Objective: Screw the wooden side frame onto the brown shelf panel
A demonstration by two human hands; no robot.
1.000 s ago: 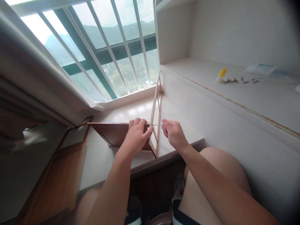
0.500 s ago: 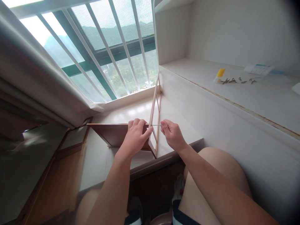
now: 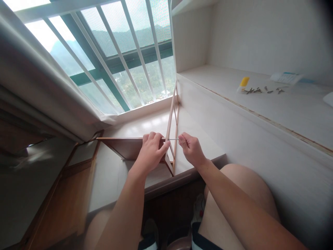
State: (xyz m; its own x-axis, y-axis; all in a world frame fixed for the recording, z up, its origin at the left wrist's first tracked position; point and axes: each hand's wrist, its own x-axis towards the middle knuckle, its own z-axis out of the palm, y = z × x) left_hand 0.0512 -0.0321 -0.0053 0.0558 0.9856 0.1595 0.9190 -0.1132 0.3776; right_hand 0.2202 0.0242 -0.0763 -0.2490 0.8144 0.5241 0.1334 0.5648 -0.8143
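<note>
Wooden boards (image 3: 127,147), two, left hand (image 3: 152,151) clasping, right hand (image 3: 191,149) pinching one rod (image 3: 173,139)

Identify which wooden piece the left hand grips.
The dark brown panel, clasped at its end by the left hand; the other piece is the pale thin frame running toward the window.

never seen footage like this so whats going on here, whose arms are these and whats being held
One camera, worn on a person's head, looks down at their own bare arms. The left hand grips the corner of a brown wooden panel on a pale window ledge. The right hand pinches a thin metal rod held to a light wooden frame standing on edge. Loose screws and a yellow-capped tube lie on the shelf at right.
</note>
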